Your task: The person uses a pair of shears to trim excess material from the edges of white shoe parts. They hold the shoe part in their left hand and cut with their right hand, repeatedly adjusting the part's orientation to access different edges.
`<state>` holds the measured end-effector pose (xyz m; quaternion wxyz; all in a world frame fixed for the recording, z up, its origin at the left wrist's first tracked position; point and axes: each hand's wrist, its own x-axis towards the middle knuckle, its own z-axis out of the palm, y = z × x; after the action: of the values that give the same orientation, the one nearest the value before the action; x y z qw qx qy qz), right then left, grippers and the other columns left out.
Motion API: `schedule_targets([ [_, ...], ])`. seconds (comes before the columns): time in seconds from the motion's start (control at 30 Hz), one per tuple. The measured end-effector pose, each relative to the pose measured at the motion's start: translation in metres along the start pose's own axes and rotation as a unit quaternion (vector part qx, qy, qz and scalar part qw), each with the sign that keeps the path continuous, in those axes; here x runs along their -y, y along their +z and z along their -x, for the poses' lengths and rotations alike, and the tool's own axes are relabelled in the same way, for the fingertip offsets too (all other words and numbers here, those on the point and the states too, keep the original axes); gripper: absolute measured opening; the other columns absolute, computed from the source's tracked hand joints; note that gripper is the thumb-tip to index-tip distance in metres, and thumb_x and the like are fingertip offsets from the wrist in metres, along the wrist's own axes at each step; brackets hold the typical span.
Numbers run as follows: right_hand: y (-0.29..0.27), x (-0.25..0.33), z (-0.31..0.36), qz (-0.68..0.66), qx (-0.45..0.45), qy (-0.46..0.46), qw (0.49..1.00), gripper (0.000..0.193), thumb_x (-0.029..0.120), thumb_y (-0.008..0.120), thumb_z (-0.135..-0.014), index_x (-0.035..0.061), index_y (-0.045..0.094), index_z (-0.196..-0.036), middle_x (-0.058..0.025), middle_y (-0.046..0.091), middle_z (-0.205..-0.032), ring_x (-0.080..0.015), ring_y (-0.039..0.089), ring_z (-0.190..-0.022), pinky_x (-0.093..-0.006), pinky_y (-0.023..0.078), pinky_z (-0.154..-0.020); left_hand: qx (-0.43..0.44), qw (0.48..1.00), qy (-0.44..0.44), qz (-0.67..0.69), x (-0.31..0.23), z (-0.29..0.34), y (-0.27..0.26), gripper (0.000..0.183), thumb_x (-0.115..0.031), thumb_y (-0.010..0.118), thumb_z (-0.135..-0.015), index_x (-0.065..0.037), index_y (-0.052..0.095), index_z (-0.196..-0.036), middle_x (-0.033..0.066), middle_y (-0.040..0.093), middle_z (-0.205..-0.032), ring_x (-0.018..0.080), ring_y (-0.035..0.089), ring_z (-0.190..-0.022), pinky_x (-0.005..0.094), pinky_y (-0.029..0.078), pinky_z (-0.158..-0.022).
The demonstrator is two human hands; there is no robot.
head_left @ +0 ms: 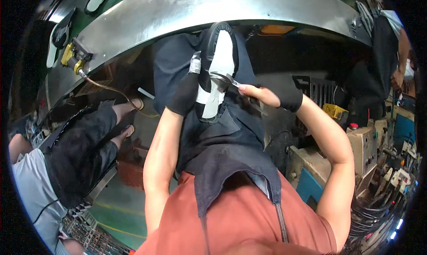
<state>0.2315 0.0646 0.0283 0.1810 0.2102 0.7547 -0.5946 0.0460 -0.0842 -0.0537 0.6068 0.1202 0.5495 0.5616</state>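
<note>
The shoe is lying in the lap of the person, with its bottom turned up and its toe pointing away, near the edge of the metal counter. Its upper is black and its bottom is mostly white, with a grey-white part toward the heel. The left hand, in a dark covering (one finger is wrapped with something whitish), is grasping the shoe from its left side. The right hand, with a black band at the wrist, is closed around the handle of a metal tool. The head of this tool is at the middle of the shoe bottom; whether it presses there, I cannot tell. On the left part of the counter rests a yellow power tool, joined to a brown hose. Further left, a co-worker in a grey shirt is near the counter. At the right stands a control box with a red button.
</note>
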Motion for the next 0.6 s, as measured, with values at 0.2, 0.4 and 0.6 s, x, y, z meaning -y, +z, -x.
schedule_targets([
  [0.2, 0.003, 0.016, 0.007, -0.022, 0.005, 0.095, 0.995, 0.045, 0.042, 0.044, -0.094, 0.0037, 0.066, -0.091, -0.0126, 0.064, -0.083, -0.0206, 0.061, -0.071, -0.0335, 0.046, -0.061, -0.024, 0.998, 0.053, -0.024, 0.012, -0.002, 0.011, 0.05, -0.042, 0.029, -0.1, -0.004, 0.046, -0.129, 0.008, 0.058, -0.116, 0.0166, 0.055, -0.102, 0.029, 0.043, -0.091],
  [0.4, 0.014, -0.018, 0.008, 0.456, -0.283, -0.22, 0.815, 0.026, 0.029, 0.06, -0.085, 0.0036, 0.058, -0.078, -0.0135, 0.057, -0.076, -0.0294, 0.056, -0.071, -0.0389, 0.046, -0.062, -0.094, 0.939, 0.26, -0.207, 0.066, -0.019, 0.001, 0.04, -0.023, 0.052, -0.094, -0.001, 0.044, -0.126, 0.0099, 0.055, -0.114, 0.0173, 0.052, -0.103, 0.0302, 0.041, -0.09],
  [0.6, -0.006, -0.003, 0.034, 0.399, -0.158, -0.112, 0.896, 0.024, 0.028, 0.063, -0.083, 0.0044, 0.058, -0.082, -0.0114, 0.058, -0.076, -0.0294, 0.058, -0.074, -0.0383, 0.046, -0.062, -0.191, 0.864, 0.29, -0.365, 0.024, -0.011, 0.018, 0.051, -0.027, 0.055, -0.089, 0.001, 0.04, -0.129, 0.0254, 0.05, -0.121, 0.0394, 0.05, -0.112, 0.0418, 0.041, -0.093],
])
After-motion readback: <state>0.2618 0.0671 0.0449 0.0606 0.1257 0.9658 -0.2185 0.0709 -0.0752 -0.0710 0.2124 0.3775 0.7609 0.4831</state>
